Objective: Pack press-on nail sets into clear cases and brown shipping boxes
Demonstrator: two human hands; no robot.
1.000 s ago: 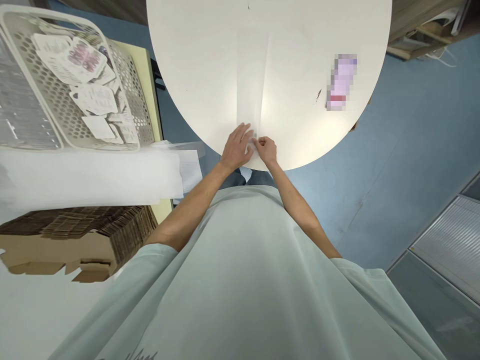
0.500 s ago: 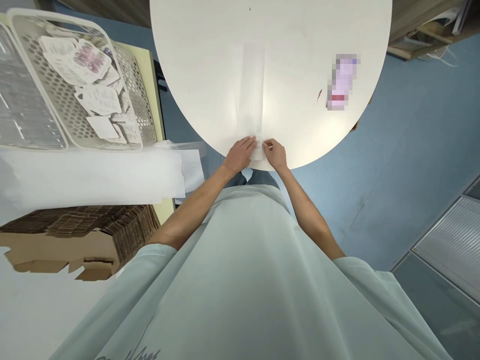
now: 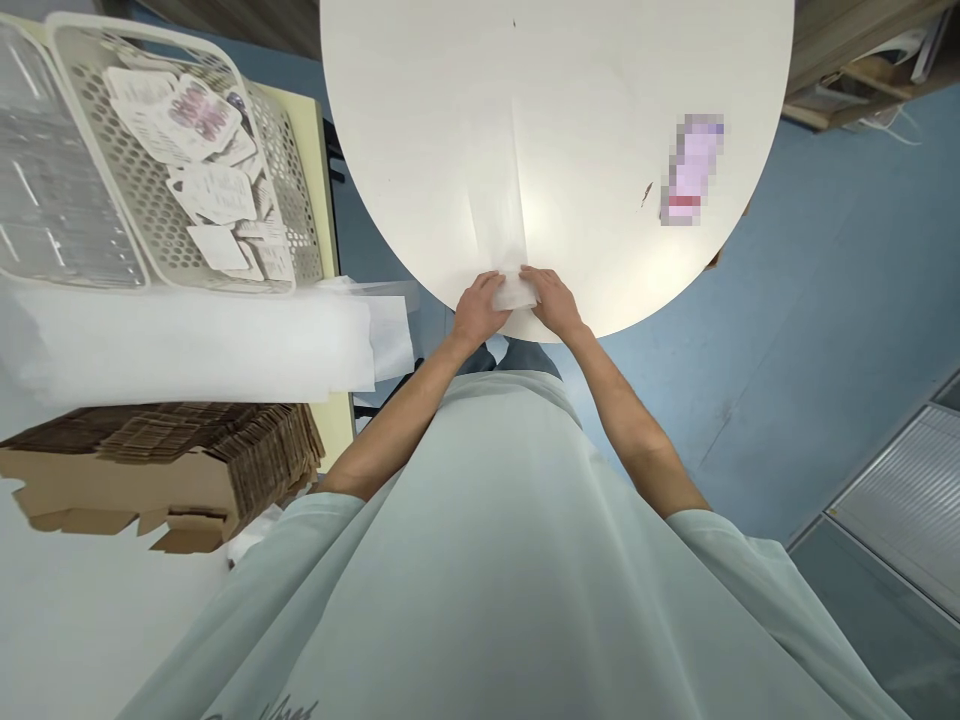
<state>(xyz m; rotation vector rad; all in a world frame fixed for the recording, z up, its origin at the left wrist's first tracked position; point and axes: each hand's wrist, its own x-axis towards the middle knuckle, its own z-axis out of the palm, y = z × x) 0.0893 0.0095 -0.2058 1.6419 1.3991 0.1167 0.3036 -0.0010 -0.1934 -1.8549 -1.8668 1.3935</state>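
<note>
Head view, lower centre of the round table [image 3: 405,130]: the change found is in the hands' placement on the translucent strip [image 3: 499,210]. Half a second earlier, the left hand [image 3: 480,308] lay on its near end while the right hand [image 3: 555,302] sat pinched just beside the right edge. Both hands now touch that end, one at each side, fingers curled inward; whether the thumbs pinch the material from beneath cannot be told. Between them the strip looks whiter, possibly doubled over, though layers cannot be counted. The strip remains on the table, running from the hands toward the upper centre of the frame, its far part now leaning leftward and fading into the white surface. Assessment: two-sided contact should give steadier control of width and alignment at the near end. The blurred-out purple item [image 3: 694,170], upper right of the frame, lies well apart and untouched.
</note>
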